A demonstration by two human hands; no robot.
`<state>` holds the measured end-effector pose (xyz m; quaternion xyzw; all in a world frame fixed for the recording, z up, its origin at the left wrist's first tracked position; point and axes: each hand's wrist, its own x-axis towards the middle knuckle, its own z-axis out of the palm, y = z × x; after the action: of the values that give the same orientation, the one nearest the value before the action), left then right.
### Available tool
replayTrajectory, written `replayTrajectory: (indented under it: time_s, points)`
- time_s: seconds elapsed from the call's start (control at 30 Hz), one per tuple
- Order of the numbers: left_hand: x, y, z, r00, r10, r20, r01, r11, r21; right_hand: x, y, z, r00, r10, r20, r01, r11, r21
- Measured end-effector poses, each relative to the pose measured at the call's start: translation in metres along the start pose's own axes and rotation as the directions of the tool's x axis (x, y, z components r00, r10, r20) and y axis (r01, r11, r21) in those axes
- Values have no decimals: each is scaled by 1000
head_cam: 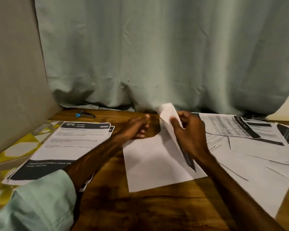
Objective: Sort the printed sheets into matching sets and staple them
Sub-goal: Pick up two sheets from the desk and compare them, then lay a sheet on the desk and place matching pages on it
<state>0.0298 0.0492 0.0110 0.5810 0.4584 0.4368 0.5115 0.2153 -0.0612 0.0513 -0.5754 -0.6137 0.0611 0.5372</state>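
Wooden tabletop meets a curtain at twelve, bare at six; right hand pinches a sheet, left hand relaxed, empty.

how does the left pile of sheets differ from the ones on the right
The left pile is stacked fairly square; the right sheets are fanned out at angles. The left pile lies partly on the yellow cloth; the right sheets lie on the wooden table. Both are white printed pages with dark bands.

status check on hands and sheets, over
Right hand pinching lifted sheet, left hand resting by white sheet. Printed stack left, loose sheets right. Stapler untouched at far edge, nothing blocking.
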Motion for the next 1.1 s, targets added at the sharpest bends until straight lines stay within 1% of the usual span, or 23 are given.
replayTrajectory:
  time_s: [0.03,0.07,0.1,0.13,0.17,0.23,0.27,0.3,0.33,0.37,0.4,0.43,0.47,0.53,0.6,0.63,0.7,0.73,0.77,0.8,0.9,1.03,1.1]
  points:
    - [0,0,1,996,-79,32,82,990,-113,2,-6,0,999,10,-34,-5,990,141]
    - [-1,-1,0,983,-158,98,175,963,-202,3,-13,2,998,32,-45,-18,958,287]
    - [-2,-1,-1,959,-216,184,262,923,-282,5,-17,6,997,64,-48,-38,905,424]
    - [-4,-2,-2,931,-239,276,331,871,-363,6,-21,10,993,105,-45,-64,837,543]
    - [-4,-1,-5,908,-222,354,372,815,-444,9,-22,15,986,161,-38,-99,758,645]
    - [-5,2,-11,895,-99,435,377,689,-619,17,-19,24,956,293,5,-186,592,785]
    - [-6,5,-13,902,-33,430,350,638,-686,20,-15,28,935,352,44,-234,517,823]
    - [-5,6,-16,920,12,391,299,620,-725,21,-10,33,914,395,89,-278,452,848]
    - [-4,6,-18,943,42,329,225,646,-729,21,-4,38,892,431,137,-320,387,865]
    - [-4,6,-22,966,51,253,144,707,-692,20,3,42,871,457,180,-350,318,881]
    - [-4,5,-26,985,42,165,70,784,-616,18,7,44,849,481,217,-372,253,893]
    - [-3,3,-30,996,34,86,16,853,-522,17,13,46,833,495,250,-393,209,896]
    - [0,1,-35,999,34,24,-20,898,-439,18,20,46,817,497,291,-425,180,887]
    - [3,-5,-44,995,67,-75,-90,930,-356,22,31,41,790,494,364,-507,193,840]
    - [6,-7,-50,980,115,-162,-161,938,-307,29,39,32,785,476,398,-558,262,787]
    - [7,-7,-52,973,135,-185,-184,941,-283,32,44,29,797,468,383,-564,349,748]
    - [7,-7,-53,967,151,-205,-200,949,-244,33,53,26,838,435,329,-538,568,623]
    - [8,-8,-54,965,152,-211,-201,952,-232,33,58,25,850,422,315,-525,639,561]
    - [10,-10,-55,965,157,-213,-204,953,-222,33,64,24,848,421,322,-530,672,518]
    - [11,-11,-56,964,157,-216,-204,956,-213,33,68,22,834,421,357,-551,664,506]
    - [13,-12,-59,959,160,-234,-214,949,-230,39,73,13,783,399,477,-620,567,543]
    - [14,-13,-60,958,144,-250,-209,944,-256,41,75,6,745,400,535,-668,432,607]
    - [16,-13,-62,957,136,-256,-203,945,-256,40,75,4,728,397,559,-685,382,621]
